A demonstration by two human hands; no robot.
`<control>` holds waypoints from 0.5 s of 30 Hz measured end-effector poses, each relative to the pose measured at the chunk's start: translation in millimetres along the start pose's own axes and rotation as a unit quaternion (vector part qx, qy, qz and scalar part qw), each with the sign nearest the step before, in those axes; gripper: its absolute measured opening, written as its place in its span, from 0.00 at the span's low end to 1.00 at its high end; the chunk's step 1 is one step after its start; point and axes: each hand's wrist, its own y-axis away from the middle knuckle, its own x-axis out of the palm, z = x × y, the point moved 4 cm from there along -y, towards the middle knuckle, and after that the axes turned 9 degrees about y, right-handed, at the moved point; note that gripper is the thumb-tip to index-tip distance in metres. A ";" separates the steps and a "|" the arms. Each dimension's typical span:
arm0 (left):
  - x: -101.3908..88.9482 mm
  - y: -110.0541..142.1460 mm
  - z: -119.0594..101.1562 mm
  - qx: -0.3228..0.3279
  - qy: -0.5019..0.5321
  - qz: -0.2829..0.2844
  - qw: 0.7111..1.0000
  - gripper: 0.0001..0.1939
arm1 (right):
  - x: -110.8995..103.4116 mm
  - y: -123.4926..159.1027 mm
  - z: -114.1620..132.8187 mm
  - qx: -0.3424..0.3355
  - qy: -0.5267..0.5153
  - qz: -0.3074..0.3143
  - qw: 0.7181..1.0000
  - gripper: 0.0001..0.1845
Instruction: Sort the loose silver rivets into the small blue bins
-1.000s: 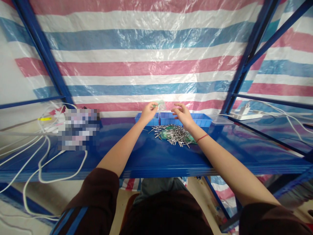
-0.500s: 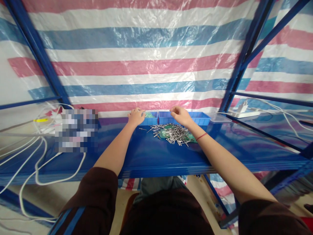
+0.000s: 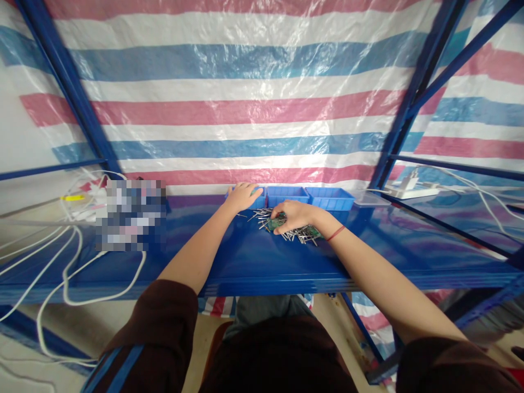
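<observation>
My left hand [image 3: 244, 197] rests over the left blue bin [image 3: 261, 202], fingers spread and thumb apart; it holds nothing that I can see. My right hand [image 3: 295, 214] is low over a heap of silvery blind rivets [image 3: 301, 236], with its thumb and fingers curved apart. Between them shows crumpled green plastic [image 3: 277, 222], which lies among the rivets. Whether the fingertips touch the rivets is hard to make out. The hand hides the middle of the heap. A few stray rivets [image 3: 242, 215] lie to its left, below my left hand.
Two more blue bins, a middle bin [image 3: 287, 194] and a right bin [image 3: 331, 200], stand along the back. Beyond them lie a clear plastic lid or tray [image 3: 370, 198] and a white power strip [image 3: 413, 189]. White cables [image 3: 67, 273] and a blurred-out object [image 3: 131, 215] occupy the left.
My right hand has come down from above the middle bin onto the rivet heap. My left hand has shifted slightly right over the left bin.
</observation>
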 end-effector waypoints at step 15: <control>11.6 -1.5 -27.5 0.104 0.027 0.028 0.994 0.17 | -16.8 -2.5 -2.7 0.029 -0.014 -0.106 0.994 0.08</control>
